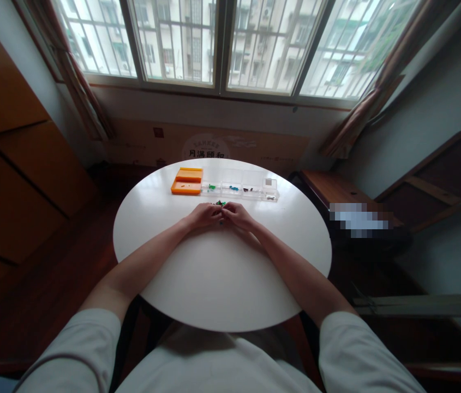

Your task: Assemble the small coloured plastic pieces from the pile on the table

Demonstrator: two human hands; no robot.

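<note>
My left hand (205, 214) and my right hand (237, 214) meet fingertip to fingertip over the far half of a white oval table (217, 273). Fingers on both hands are curled closed. Right at the fingertips shows a small cluster of green and dark pieces (221, 203); the fingers partly cover it, and I cannot tell how much of it is gripped. Just beyond the hands stands a row of clear plastic compartments (238, 180). Small green bits (211, 186), blue bits (234, 188) and dark bits (247, 190) lie in separate compartments.
An orange open case (187, 188) with tiny yellowish bits adjoins the compartments on the left. A clear lidded box (271, 191) ends the row on the right. Beyond the table are a printed cardboard panel (140, 142) and barred windows. A wooden bench (332, 185) stands at right.
</note>
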